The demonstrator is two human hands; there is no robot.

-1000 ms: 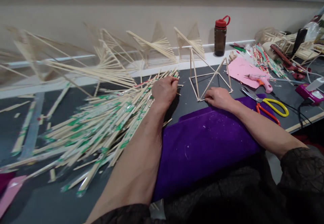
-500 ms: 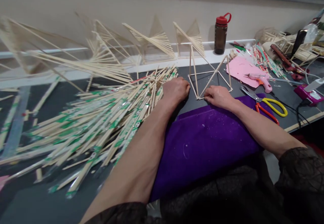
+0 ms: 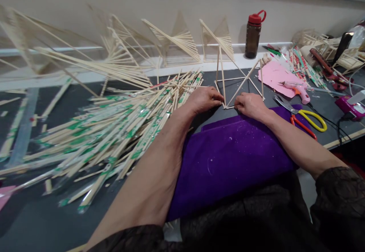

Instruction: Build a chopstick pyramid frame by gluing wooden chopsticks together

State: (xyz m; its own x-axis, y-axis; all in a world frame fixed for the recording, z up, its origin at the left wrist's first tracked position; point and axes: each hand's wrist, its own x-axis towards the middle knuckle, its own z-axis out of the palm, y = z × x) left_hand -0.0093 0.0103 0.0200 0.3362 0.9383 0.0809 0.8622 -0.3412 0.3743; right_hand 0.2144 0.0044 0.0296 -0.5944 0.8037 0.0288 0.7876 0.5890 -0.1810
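Note:
A small open frame of chopsticks [image 3: 242,85] stands on the dark tabletop, its uprights and slanting sticks meeting a base of sticks. My left hand [image 3: 204,99] is at its near-left side, fingers pinched on the base close to the front corner. At the near base stick, just right of that corner, my right hand [image 3: 251,105] has its fingers curled closed on the stick. My fingers partly cover the near base. Beside my left hand spreads a big pile of chopsticks [image 3: 114,130], many in clear and green wrappers.
A folded purple cloth [image 3: 228,160] lies before me. To the right are scissors [image 3: 308,118], a pink glue gun [image 3: 298,88] on pink paper [image 3: 269,75], and a purple device [image 3: 349,107]. A bottle [image 3: 253,37] and several twisted stick models [image 3: 176,41] line the wall.
My left hand has moved right, its fingers reaching from beside the frame onto the near corner. My right hand has shifted slightly right along the near base stick. The view has shifted slightly.

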